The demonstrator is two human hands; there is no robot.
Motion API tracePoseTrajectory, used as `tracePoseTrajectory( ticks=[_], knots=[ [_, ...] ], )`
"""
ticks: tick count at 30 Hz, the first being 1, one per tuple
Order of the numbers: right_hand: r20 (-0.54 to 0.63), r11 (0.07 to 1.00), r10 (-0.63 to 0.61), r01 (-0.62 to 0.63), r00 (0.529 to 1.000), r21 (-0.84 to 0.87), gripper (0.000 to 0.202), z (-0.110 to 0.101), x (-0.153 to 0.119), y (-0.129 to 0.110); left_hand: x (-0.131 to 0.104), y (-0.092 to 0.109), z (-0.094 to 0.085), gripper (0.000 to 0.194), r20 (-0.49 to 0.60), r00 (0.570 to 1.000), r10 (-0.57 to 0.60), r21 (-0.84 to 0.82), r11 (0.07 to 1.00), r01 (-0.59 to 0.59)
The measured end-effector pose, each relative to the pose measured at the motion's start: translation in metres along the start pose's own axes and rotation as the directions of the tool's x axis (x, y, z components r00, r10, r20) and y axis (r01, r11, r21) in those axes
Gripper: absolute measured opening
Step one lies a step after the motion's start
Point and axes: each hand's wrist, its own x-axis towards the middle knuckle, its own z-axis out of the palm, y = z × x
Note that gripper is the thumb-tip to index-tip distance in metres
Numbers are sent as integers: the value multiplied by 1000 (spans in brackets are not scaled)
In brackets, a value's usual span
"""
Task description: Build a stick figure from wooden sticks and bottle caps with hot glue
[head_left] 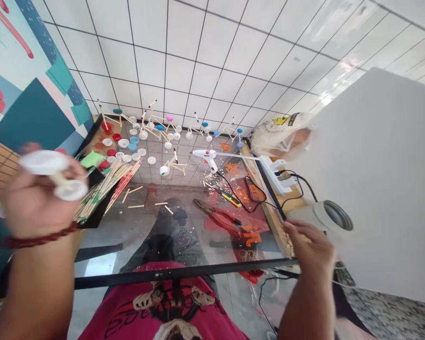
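My left hand [38, 203], raised at the left and blurred, is closed around two white bottle caps [44, 162] joined by a short pale stick [59, 180]. My right hand [310, 245] is at the table's right wooden edge [281, 231], its fingers curled; a pale bit shows between them, but I cannot make out what it is. A white glue gun [208, 158] lies on the glass tabletop with a long glue stick out of its back. Below my left hand is a bundle of thin wooden sticks [104, 191].
Several cap-and-stick figures [159, 130] line the back edge. Loose bottle caps [123, 143] lie at the left. Red-handled pliers [219, 217] and a yellow cutter knife [231, 198] lie mid-table. A power strip [276, 174] with cords and a plastic bag [283, 137] stand at the right.
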Motion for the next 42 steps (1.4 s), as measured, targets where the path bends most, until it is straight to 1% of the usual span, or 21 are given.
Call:
tracePoseTrajectory(
  ticks=[1, 2, 4, 5, 7, 9, 11, 13, 16, 18, 20, 22, 23, 25, 27, 29, 33, 35, 37, 40, 42],
  knots=[
    [79, 999, -36, 34, 996, 19, 14, 19, 7, -13, -1, -23, 4, 28, 45, 999, 9, -6, 1000, -9],
    [198, 998, -51, 46, 979, 30, 18, 39, 16, -25, -3, -46, 7, 28, 49, 989, -141, 23, 990, 140],
    [405, 998, -51, 31, 913, 54, 39, 84, 39, -45, -4, -87, 9, 24, -44, 920, -388, 25, 921, 390],
    [461, 997, -57, 27, 885, 71, 47, 107, 51, -52, -4, -104, 9, 22, -125, 890, -438, 12, 896, 443],
    [518, 996, -80, 56, 851, 63, 55, 151, 73, -59, -4, -125, 6, 23, -176, 846, -503, -56, 864, 501],
    [496, 996, -73, 92, 865, -13, 60, 189, 91, -63, -2, -133, 3, 26, -178, 839, -515, -114, 857, 502],
    [528, 989, -64, 123, 847, -77, 67, 219, 102, -67, -1, -133, 0, 29, -177, 837, -518, -149, 855, 498],
    [566, 984, -42, 133, 823, -120, 65, 241, 109, -73, 0, -130, -3, 29, -190, 834, -518, -167, 854, 493],
    [589, 982, -14, 122, 808, -145, 48, 260, 114, -82, -3, -129, -8, 27, -210, 847, -488, -140, 873, 468],
    [578, 982, -11, 118, 816, -148, 42, 262, 116, -86, -5, -132, -12, 24, -177, 867, -466, -56, 884, 464],
    [535, 986, -24, 109, 845, -129, 42, 255, 115, -88, -7, -136, -16, 20, -104, 888, -448, 104, 883, 458],
    [452, 994, -71, 99, 889, -38, 44, 237, 110, -89, -7, -140, -20, 18, -21, 909, -416, 325, 857, 400],
    [400, 994, -105, 96, 910, 43, 44, 225, 105, -88, -5, -142, -22, 21, 17, 918, -397, 437, 828, 351],
    [348, 972, -170, 97, 922, 216, 43, 200, 91, -88, 2, -144, -26, 34, 81, 930, -359, 615, 752, 237],
    [384, 925, -197, 42, 902, 377, 39, 177, 72, -87, 11, -144, -33, 42, 119, 931, -344, 727, 669, 154],
    [452, 870, -199, -55, 870, 490, 33, 161, 52, -87, 19, -144, -41, 43, 150, 924, -352, 805, 586, 93],
    [582, 777, -231, -212, 780, 593, 29, 151, 23, -91, 25, -143, -55, 39, 226, 900, -372, 896, 443, -42],
    [643, 754, -257, -266, 721, 601, 29, 152, 15, -93, 22, -142, -57, 37, 258, 889, -378, 898, 434, -76],
    [682, 748, -271, -298, 679, 593, 27, 155, 8, -93, 19, -141, -56, 35, 271, 884, -380, 887, 456, -75],
    [702, 753, -299, -293, 646, 589, 25, 160, 0, -90, 15, -142, -53, 34, 280, 880, -384, 883, 464, -78],
    [697, 766, -328, -252, 637, 591, 24, 162, -4, -88, 15, -143, -54, 32, 295, 876, -381, 885, 454, -100]
  ],
)
